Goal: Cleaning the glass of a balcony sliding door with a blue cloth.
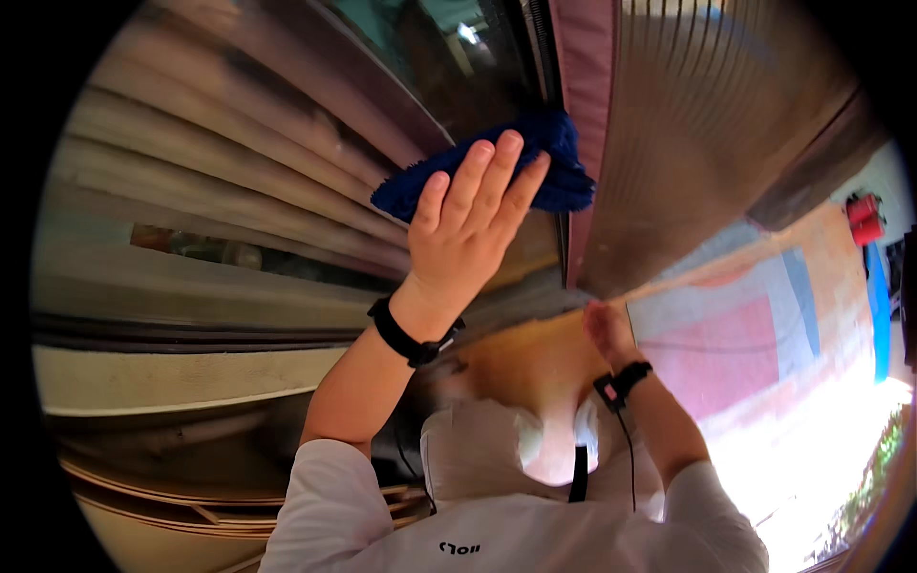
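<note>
My left hand (462, 208), with a black strap at the wrist, lies flat on a dark blue cloth (566, 161). Its fingers are spread over the fabric and press it against a dark glass pane (458, 50). The cloth's right end meets a pinkish-mauve frame strip (587, 86) beside a black seal. Lower and to the right, my right hand (607, 329) is held up near the bottom end of that strip and a brown, finely ribbed panel (688, 143). Its fingers are blurred, so whether they touch the panel's edge cannot be made out.
Pale folds, like a curtain or its reflection, (215, 157) fill the left side. Below them runs a cream ledge (200, 379), with stacked thin boards (179, 501) under it. A floor with pink and grey patches (716, 322) lies to the right, with a red object (865, 218) beyond.
</note>
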A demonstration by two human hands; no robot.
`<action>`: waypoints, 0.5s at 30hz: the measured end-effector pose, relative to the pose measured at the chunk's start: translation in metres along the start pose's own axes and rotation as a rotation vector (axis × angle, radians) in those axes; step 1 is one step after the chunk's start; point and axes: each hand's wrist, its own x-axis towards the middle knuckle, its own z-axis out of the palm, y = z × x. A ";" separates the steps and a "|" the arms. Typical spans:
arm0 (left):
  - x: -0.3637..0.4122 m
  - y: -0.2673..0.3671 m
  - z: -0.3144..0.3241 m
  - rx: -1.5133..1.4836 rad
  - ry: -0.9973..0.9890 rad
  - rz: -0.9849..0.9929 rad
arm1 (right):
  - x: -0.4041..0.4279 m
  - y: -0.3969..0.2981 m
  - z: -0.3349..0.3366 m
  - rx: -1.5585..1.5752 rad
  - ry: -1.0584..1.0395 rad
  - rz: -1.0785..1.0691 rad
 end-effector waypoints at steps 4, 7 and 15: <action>-0.009 0.010 -0.006 -0.016 0.072 -0.051 | 0.029 0.043 -0.030 0.028 -0.053 0.019; -0.021 0.023 -0.007 -0.024 0.067 -0.064 | 0.060 0.079 -0.053 0.042 -0.111 0.036; -0.021 0.017 -0.005 -0.043 0.158 -0.021 | 0.081 0.088 0.003 -0.105 -0.485 0.137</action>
